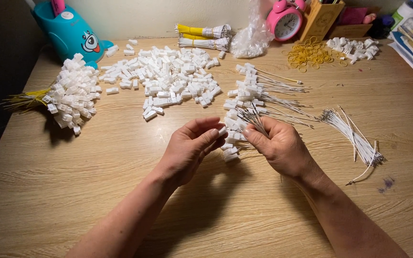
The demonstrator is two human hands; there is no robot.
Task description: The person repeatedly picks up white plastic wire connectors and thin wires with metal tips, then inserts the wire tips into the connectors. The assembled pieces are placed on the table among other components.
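Observation:
My left hand (192, 145) pinches a small white plastic connector (222, 131) between thumb and fingertips. My right hand (278, 143) grips a thin bunch of white wires (256, 118) whose metal tips fan upward, close to the connector. Both hands hover over a row of connectors with wires fitted (247, 95) lying mid-table. A large heap of loose white connectors (168, 76) lies behind my left hand. A loose bundle of white wires (354, 136) rests to the right of my right hand.
A cluster of connectors on yellow wires (70, 93) lies at the left. At the back are a teal toy-like container (70, 31), tied yellow and white wire bundles (204, 37), a clear plastic bag (252, 33), a pink alarm clock (285, 21), yellow rubber bands (309, 53) and more connectors (354, 48).

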